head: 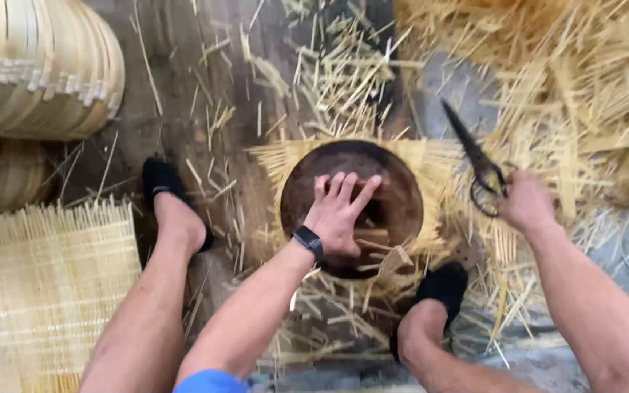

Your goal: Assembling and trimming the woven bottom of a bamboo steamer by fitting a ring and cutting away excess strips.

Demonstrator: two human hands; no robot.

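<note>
A person seated on the floor (183, 109) presses the left hand (340, 212) flat onto a round dark mould (394, 182) at the centre of the view, fingers (364, 191) spread wide and gripping nothing; a black wristband (309, 240) sits on that wrist. The mould rests on a woven bamboo mat (278, 164), whose loose strip ends fan out around its rim from 9 o'clock through 12 to 3 o'clock. At 3 o'clock from the mould, the right hand (524, 202) is closed around the loops of a pair of dark shears (475, 156), the long blades pointing up toward 11 o'clock and held clear of the mat. Two feet in black socks frame the work: the left foot (169, 200) at 9 o'clock, well apart from the mould, and the right foot (438, 291) at 5 o'clock, just beside its edge. Bamboo offcuts (343, 73) litter the floor at 12 o'clock, and a thick heap of bamboo strips (584, 80) fills the 1 to 2 o'clock corner. A finished flat woven panel (45, 284) lies at 8 o'clock, with stacked curved bamboo baskets (38, 65) at 10 o'clock.
</note>
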